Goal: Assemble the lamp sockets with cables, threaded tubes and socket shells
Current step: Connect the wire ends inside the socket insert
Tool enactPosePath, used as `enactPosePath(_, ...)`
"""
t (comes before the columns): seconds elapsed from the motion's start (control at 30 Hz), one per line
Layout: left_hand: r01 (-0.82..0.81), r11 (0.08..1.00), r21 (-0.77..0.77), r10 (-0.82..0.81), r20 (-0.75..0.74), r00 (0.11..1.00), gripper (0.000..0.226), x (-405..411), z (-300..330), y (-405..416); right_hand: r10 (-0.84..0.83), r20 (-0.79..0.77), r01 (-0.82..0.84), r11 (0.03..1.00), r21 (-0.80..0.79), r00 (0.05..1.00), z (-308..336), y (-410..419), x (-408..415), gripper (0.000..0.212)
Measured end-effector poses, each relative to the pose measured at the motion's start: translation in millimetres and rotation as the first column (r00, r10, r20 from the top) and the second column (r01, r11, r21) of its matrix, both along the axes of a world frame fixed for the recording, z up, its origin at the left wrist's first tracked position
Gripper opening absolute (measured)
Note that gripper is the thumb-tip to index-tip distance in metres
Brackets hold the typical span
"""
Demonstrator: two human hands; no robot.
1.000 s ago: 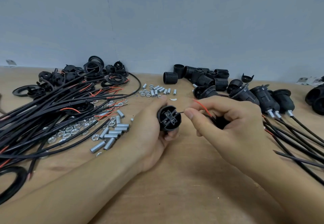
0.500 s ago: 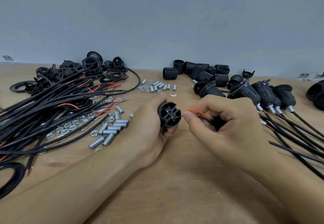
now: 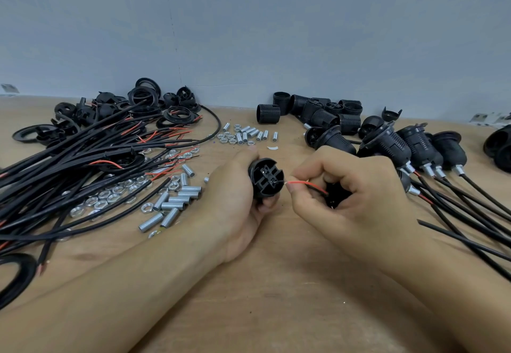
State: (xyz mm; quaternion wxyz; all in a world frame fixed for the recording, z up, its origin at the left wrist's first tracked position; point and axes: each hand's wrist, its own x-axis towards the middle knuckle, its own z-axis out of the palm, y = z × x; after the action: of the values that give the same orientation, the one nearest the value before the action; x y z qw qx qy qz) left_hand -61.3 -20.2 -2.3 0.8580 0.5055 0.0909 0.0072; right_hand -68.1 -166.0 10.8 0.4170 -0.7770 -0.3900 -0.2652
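Note:
My left hand (image 3: 235, 200) grips a black socket body (image 3: 266, 178) above the table, its terminal end facing me. My right hand (image 3: 354, 192) pinches a red wire (image 3: 302, 184) whose bare tip sits just right of the socket's edge. A black part and the black wire are partly hidden inside my right palm (image 3: 336, 195). Loose black cables with red ends (image 3: 83, 164) lie in a heap at the left. Threaded metal tubes (image 3: 177, 203) and nuts (image 3: 105, 197) lie left of my left hand.
Black threaded socket shells (image 3: 318, 112) lie at the back centre, rings and caps (image 3: 143, 98) at the back left. Several assembled sockets with cables (image 3: 414, 145) lie at the right. More tubes and nuts (image 3: 243, 135) sit behind my hands. A wall closes the wooden table's (image 3: 276, 297) far edge.
My right hand has lowered the red wire's tip and brought it level with the socket's right edge. The left hand has turned the socket slightly.

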Motion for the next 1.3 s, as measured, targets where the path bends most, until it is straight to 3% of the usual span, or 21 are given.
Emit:
enactPosePath(0.57,-0.093,0.996,0.016,0.094,-0.058,0.994,0.033,-0.1,0.8,-2.4,-0.048,0.033,0.052,0.991,-0.127,0.998,-1.4,3.3,-0.7,0.01)
enactPosePath(0.77,-0.046,0.999,0.021,0.047,-0.041,0.998,0.035,0.9,0.9,-2.0,-0.074,0.055,0.081,0.988,-0.132,0.996,-0.1,5.5,-0.4,0.009)
enactPosePath(1.3,-0.106,0.994,-0.017,0.105,-0.053,0.993,0.029,-1.2,2.9,-2.2,0.046,-0.105,-0.058,0.993,-0.107,0.993,-0.4,3.3,2.6,0.016)
